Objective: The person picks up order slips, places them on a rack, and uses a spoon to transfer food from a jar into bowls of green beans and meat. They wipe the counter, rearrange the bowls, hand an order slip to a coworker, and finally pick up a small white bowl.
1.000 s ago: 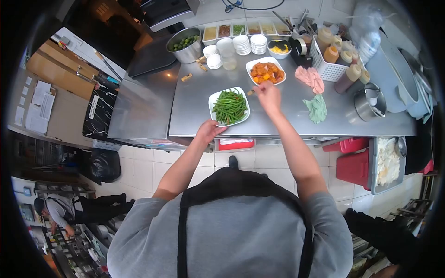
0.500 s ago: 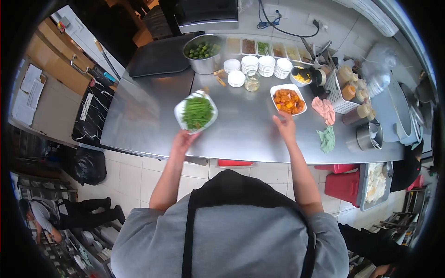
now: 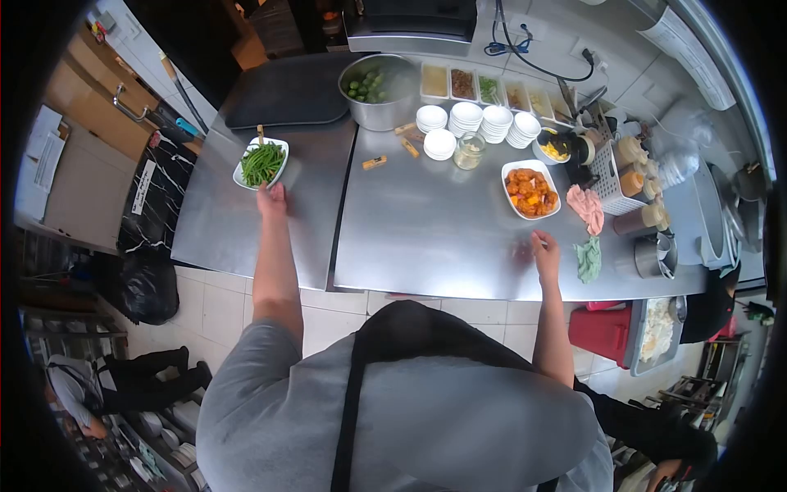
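At the left part of the steel counter, a white square dish of long green beans point(image 3: 261, 165) has a wooden clip point(image 3: 260, 131) at its far rim. My left hand point(image 3: 272, 198) grips the near rim, my arm stretched out to it. My right hand point(image 3: 547, 252) is over the counter on the right, fingers curled in, with nothing seen in them. Just beyond it stands a white dish of orange-red glazed chunks point(image 3: 530, 190), apart from the hand. Two or three more wooden clips point(image 3: 375, 162) lie near the middle.
A steel pot of green limes point(image 3: 367, 88) stands at the back beside a black board point(image 3: 287, 92). Stacked white saucers point(image 3: 466, 117), a glass jar point(image 3: 470, 151) and a bottle basket point(image 3: 608, 176) line the rear and right. Pink point(image 3: 585, 208) and green cloths point(image 3: 588, 259) lie right.
My left hand has carried the green bean dish leftward across the counter seam. My right hand has drawn back from the orange-red dish and its fingers have curled. The view has shifted.
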Action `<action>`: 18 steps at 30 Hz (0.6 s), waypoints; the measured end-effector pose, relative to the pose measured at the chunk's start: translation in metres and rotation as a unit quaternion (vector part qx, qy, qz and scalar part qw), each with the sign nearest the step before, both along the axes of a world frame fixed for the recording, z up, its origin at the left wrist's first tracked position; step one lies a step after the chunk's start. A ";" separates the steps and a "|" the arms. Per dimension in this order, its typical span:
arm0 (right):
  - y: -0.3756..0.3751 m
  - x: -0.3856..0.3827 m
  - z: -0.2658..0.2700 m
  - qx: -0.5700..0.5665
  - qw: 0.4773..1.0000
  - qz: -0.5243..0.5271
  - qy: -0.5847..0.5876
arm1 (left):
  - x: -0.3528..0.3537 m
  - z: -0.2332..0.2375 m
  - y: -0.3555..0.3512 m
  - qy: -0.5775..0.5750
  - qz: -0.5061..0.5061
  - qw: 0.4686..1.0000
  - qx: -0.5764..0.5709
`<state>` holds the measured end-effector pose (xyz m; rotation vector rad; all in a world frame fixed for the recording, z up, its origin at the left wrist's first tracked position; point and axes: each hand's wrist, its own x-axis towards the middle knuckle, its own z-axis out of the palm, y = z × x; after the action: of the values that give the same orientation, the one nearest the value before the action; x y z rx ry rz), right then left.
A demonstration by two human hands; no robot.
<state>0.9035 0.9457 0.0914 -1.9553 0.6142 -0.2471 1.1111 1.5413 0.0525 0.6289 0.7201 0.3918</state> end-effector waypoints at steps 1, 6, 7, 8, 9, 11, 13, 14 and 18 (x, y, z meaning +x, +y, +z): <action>0.002 0.002 -0.001 -0.002 1.000 -0.001 0.001 | 0.003 -0.002 -0.010 0.048 0.050 0.997 0.015; 0.011 0.003 0.006 -0.063 0.995 0.053 -0.059 | -0.010 -0.001 -0.120 0.025 -0.176 0.765 0.619; 0.008 0.002 0.003 -0.079 0.993 0.059 -0.060 | -0.009 0.000 -0.140 -0.016 -0.115 0.637 0.762; 0.003 0.002 -0.003 -0.094 0.991 0.066 -0.066 | -0.017 0.021 -0.162 -0.010 -0.138 0.579 0.804; 0.005 0.000 0.004 -0.106 0.990 0.068 -0.061 | -0.017 0.026 -0.175 0.004 -0.169 0.553 0.816; 0.003 -0.002 0.008 -0.112 0.990 0.062 -0.057 | 0.001 0.024 -0.187 0.019 -0.182 0.529 0.829; -0.002 -0.007 0.010 -0.110 0.990 0.068 -0.062 | 0.020 0.012 -0.194 0.012 -0.241 0.463 0.853; -0.007 -0.007 0.009 -0.113 0.989 0.070 -0.061 | 0.026 0.021 -0.199 0.013 -0.230 0.466 0.854; -0.024 0.007 0.007 -0.096 0.991 0.082 -0.046 | 0.025 0.058 -0.225 0.031 -0.233 0.536 0.811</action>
<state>0.9103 0.9212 0.0986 -2.1533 0.3777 -0.3017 1.1362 1.3166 0.1109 2.5858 -0.0276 0.4539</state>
